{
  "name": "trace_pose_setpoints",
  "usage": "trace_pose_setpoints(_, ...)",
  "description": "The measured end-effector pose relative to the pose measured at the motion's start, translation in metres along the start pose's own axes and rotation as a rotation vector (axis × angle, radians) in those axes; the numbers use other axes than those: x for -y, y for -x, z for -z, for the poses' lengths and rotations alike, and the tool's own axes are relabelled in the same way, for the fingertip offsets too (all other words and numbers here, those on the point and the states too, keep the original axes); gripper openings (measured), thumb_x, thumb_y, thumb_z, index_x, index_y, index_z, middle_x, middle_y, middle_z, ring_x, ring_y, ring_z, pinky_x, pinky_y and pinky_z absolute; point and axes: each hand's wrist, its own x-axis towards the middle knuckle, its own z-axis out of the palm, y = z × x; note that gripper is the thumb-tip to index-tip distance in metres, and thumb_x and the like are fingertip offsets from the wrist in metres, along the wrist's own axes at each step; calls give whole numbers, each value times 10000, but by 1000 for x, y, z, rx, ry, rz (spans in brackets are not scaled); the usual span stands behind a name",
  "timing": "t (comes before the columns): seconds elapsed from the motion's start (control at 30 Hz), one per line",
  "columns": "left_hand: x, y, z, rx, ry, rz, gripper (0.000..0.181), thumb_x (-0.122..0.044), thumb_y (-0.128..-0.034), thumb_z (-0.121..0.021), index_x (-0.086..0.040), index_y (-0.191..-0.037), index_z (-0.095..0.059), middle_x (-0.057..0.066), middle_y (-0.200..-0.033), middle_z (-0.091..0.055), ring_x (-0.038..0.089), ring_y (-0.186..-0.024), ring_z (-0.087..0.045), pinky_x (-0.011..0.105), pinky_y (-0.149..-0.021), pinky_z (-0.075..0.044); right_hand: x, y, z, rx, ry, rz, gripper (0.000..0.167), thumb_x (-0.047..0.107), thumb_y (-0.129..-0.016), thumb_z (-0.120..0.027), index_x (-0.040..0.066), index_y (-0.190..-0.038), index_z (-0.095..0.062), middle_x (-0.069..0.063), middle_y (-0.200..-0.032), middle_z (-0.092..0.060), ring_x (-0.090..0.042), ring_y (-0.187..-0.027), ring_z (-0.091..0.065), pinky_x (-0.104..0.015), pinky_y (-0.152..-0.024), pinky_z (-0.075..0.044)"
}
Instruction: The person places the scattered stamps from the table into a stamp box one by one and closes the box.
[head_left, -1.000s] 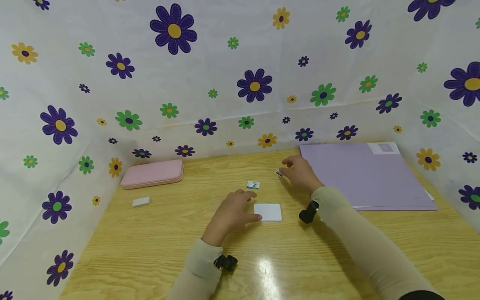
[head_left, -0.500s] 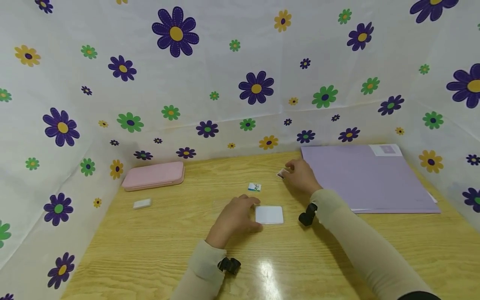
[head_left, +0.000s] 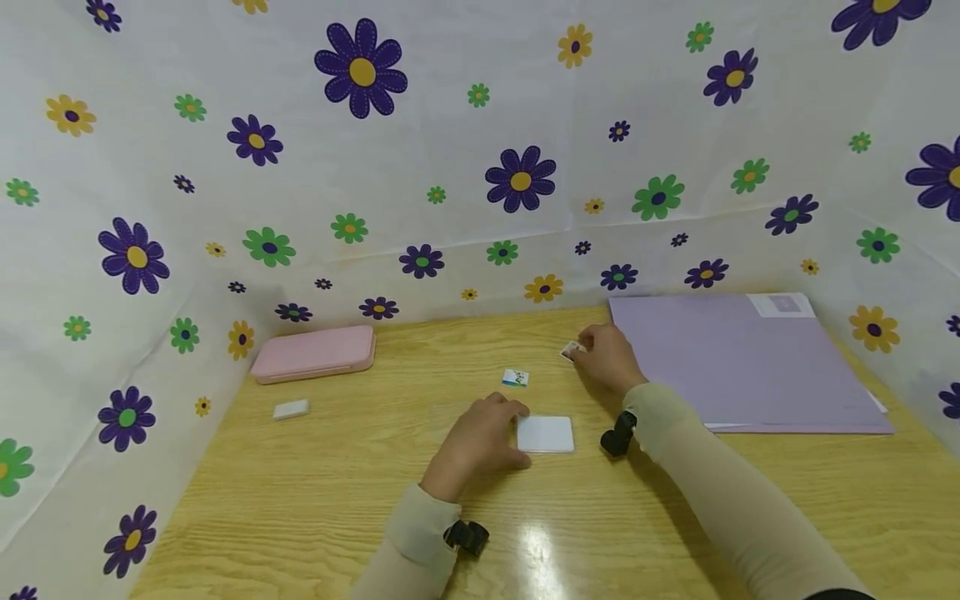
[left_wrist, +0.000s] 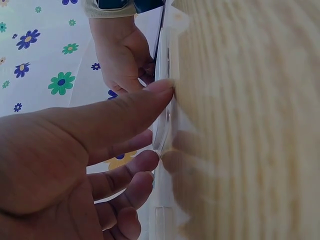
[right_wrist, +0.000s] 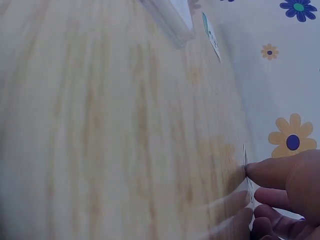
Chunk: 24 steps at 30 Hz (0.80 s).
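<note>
My left hand [head_left: 477, 437] rests on the table at the left end of a white rectangular case [head_left: 547, 434]. Its thumb lies at the near corner, its index finger at the far one. The left wrist view has the thumb of that hand [left_wrist: 65, 145] across the side of the case [left_wrist: 162, 67], with the other fingers loosely bent. Farther back, my right hand [head_left: 611, 358] pinches the edge of a small picture card [head_left: 569, 351]. Close up in the right wrist view, that hand [right_wrist: 295, 195] has its thumb against the card [right_wrist: 245, 156]; the other fingers are behind it.
Another small picture card [head_left: 515, 378] lies behind the white case. A faint transparent rectangle [head_left: 444, 417] is left of it. A white eraser-like block [head_left: 291, 409] and a pink case [head_left: 313, 353] are at the left, a purple folder [head_left: 750, 367] at the right. Flowered cloth surrounds the table.
My left hand has come slightly nearer the case, its index finger now at the far corner. The right fingers have shifted slightly right, showing more of the small card. The head view has shifted slightly.
</note>
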Motion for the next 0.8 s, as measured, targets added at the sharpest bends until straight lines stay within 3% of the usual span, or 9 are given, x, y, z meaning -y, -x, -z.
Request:
trace_pose_setpoints(0.43,0,0,-2,-14,8,5,551,-291,-768,-869,-120,-1250,-662,57,-1197,-605,251,-1058,-566,383,-890,-483,-1,0,0,0,-10,-5,285,175,-931,-694,-53,-1098,-660,-191,-1059,-620,-323,-963,-555,-473,-889,-462)
trace_pose_setpoints(0.8,1,-1,-1,-3,14,9,538,-287,-781,-860,-124,-1253,-659,55,-1184,-603,243,-1049,-567,385,-892,-483,-1,-3,-3,-8,-46,-8,273,153,-926,-695,-32,-1111,-618,-179,-1035,-620,-316,-942,-561,-460,-877,-462)
